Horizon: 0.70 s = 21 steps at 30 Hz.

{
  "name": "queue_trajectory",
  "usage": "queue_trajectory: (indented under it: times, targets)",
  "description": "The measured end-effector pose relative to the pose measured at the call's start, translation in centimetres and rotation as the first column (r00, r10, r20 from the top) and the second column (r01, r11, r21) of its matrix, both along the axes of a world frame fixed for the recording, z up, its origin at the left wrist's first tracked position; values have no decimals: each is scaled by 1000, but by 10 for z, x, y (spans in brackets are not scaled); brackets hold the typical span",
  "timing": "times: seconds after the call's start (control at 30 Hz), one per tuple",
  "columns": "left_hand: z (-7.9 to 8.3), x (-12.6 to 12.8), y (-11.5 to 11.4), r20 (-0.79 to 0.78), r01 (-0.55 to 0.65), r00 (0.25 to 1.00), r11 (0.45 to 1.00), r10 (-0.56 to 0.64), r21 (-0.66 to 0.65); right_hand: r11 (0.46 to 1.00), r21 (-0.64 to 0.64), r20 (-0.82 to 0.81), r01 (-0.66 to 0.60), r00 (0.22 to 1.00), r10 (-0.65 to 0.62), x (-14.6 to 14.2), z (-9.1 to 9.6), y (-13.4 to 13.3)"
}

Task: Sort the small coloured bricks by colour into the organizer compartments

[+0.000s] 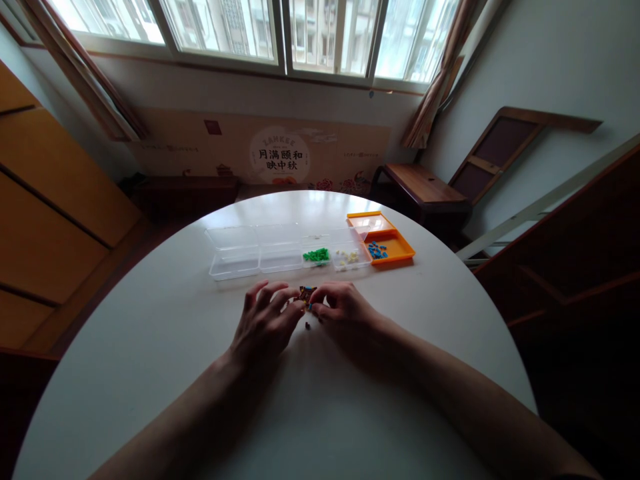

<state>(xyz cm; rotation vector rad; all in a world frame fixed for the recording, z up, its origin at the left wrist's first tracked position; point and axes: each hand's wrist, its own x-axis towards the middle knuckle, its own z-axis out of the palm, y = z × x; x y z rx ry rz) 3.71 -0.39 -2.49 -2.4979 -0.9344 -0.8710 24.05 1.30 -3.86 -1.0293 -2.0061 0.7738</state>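
A small heap of brown pieces (307,292), with a few blue bits among them, lies on the white table between my hands. My left hand (266,319) rests palm down at the heap's left side, its fingers apart and its thumb and fingertips against the pieces. From the right, my right hand (346,308) reaches in with curled fingers, thumb and forefinger pinched at the heap's edge near a blue bit. What the pinch holds is too small to make out. One loose dark piece (307,325) sits on the near side of the heap.
Beyond my hands stands a clear compartment box (235,272), lid raised, with green pieces (316,255) and pale yellow pieces (349,257) in separate compartments. Right of it, an open orange box (400,250) holds blue pieces (376,251). The round white table (150,360) has a curved edge.
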Motion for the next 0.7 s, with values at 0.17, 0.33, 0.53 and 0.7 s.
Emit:
queue_trajectory:
  times: [0.17, 0.33, 0.53, 0.7]
  targets:
    - [-2, 0, 1, -9, -62, 998, 988, 61, -144, 970, 165, -10, 178, 984, -179, 15, -3, 11]
    - [-4, -5, -1, 17, -102, 994, 977, 107, -187, 747, 219, -165, 628, 778, -606, 53, -1, 32]
    - [-10, -8, 2, -40, -176, 984, 944, 171, -279, 497, 133, -128, 857, 512, -849, 102, -8, 51]
    - [-21, -8, 9, -153, -211, 974, 915, 168, -343, 481, 120, -91, 868, 492, -866, 103, -15, 54]
